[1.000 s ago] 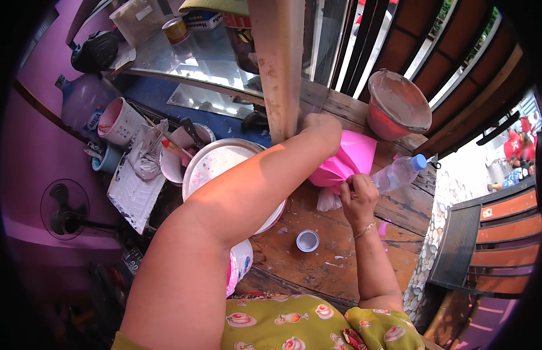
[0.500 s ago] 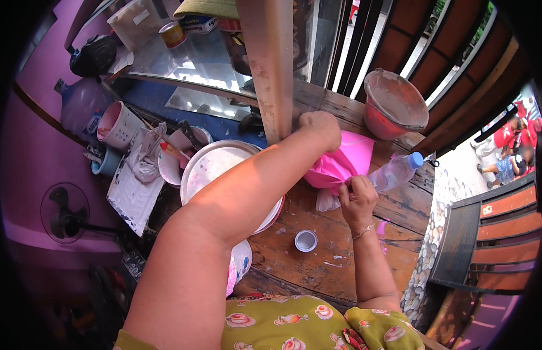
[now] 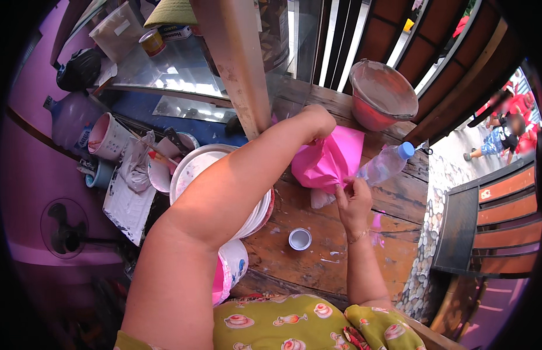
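Observation:
A bright pink bag (image 3: 329, 160) lies on the wooden table (image 3: 317, 262). My left hand (image 3: 314, 119) is shut on its far upper edge, close to a wooden post (image 3: 236, 64). My right hand (image 3: 354, 201) pinches the bag's near lower corner. A clear plastic bottle (image 3: 384, 166) with a blue cap lies on its side just right of the bag, touching it. A small white cap (image 3: 300, 238) sits on the table left of my right wrist.
A stack of white plates (image 3: 192, 169) sits under my left arm, with cups, brushes and rags to its left. A red bowl (image 3: 379, 96) stands at the back. A bench (image 3: 487, 221) lies to the right. A person (image 3: 504, 131) walks beyond.
My left hand has lifted the bag's far edge a little higher and farther. The right hand has stayed at the near corner.

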Motion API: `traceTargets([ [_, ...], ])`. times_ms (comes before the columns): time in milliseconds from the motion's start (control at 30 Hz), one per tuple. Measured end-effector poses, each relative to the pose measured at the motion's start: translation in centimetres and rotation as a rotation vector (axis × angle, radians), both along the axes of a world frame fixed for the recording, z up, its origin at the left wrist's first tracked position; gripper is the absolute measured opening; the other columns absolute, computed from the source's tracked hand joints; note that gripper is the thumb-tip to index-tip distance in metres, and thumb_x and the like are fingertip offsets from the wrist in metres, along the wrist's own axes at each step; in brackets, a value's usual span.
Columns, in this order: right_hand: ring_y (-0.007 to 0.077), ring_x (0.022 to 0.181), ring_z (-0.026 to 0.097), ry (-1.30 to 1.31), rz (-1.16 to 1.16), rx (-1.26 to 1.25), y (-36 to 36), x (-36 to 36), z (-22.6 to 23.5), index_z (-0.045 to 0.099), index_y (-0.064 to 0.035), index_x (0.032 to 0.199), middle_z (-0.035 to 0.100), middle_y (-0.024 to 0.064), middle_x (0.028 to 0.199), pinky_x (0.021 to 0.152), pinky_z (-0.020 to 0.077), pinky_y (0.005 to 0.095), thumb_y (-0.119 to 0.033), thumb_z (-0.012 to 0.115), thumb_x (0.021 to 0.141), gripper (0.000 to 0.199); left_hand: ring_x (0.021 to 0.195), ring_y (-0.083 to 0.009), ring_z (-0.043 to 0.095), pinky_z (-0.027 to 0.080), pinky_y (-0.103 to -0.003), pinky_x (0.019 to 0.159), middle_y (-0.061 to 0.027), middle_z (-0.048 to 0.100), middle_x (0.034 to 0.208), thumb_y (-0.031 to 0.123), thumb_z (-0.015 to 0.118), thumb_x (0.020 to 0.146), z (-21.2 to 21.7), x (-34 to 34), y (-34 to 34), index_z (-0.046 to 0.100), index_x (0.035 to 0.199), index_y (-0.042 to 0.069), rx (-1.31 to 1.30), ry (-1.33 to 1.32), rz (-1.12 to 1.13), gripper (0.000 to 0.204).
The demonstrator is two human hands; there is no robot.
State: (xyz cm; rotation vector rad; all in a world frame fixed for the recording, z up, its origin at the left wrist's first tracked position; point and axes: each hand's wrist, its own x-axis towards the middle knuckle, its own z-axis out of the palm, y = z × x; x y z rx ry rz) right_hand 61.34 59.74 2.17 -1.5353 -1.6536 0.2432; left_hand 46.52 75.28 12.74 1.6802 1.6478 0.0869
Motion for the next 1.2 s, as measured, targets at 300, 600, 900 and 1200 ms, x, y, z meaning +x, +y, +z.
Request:
traceTargets([
  [300,0.0193,0.073,0.061,0.92,0.035,-0.484,-1.9,0.5,-6.3,0.03,0.0055,0.131,0.053,0.0149,0.107,0.07,0.0502,0.0301,-0.012,0.076,0.071,0.077,0.053,-0.0145,0.051,0.045,-0.033,0.047,-0.0058,0.055,0.064,0.006,0.058,0.075,1.8,0.8,-1.1,0.061,0.07,0.002,-0.105,-0.34,0.366,0.007],
  [600,0.0328,0.104,0.048,0.016,-0.175,-0.059,-1.2,-2.7,-3.0,0.039,-0.0048,0.126,0.042,0.0175,0.114,0.087,0.0426,0.0427,-0.021,0.079,0.063,0.077,0.051,-0.0144,0.05,0.045,-0.032,0.046,-0.0065,0.053,0.063,0.006,0.059,0.075,2.7,1.4,-1.9,0.06,0.069,0.002,-0.123,-0.357,0.401,0.008],
  [900,0.0321,0.1,0.047,-0.122,-0.119,0.196,0.0,-4.0,-1.1,0.062,-0.0057,0.1,0.048,0.0159,0.108,0.084,0.0404,0.0398,-0.023,0.077,0.065,0.042,0.049,-0.0142,0.049,0.045,-0.032,0.044,-0.0067,0.053,0.064,0.006,0.058,0.076,2.8,0.4,-3.0,0.06,0.07,0.001,-0.186,-0.426,0.451,0.008],
  [1200,0.0285,0.079,0.051,0.074,-0.003,0.258,0.4,-3.4,-1.6,0.062,-0.0018,0.081,0.054,0.0107,0.078,0.076,0.0403,0.0382,-0.008,0.065,0.076,0.009,0.05,-0.0142,0.047,0.044,-0.031,0.042,-0.0084,0.054,0.066,0.005,0.058,0.075,2.7,-0.7,-3.3,0.06,0.072,-0.001,-0.174,-0.405,0.383,0.007],
])
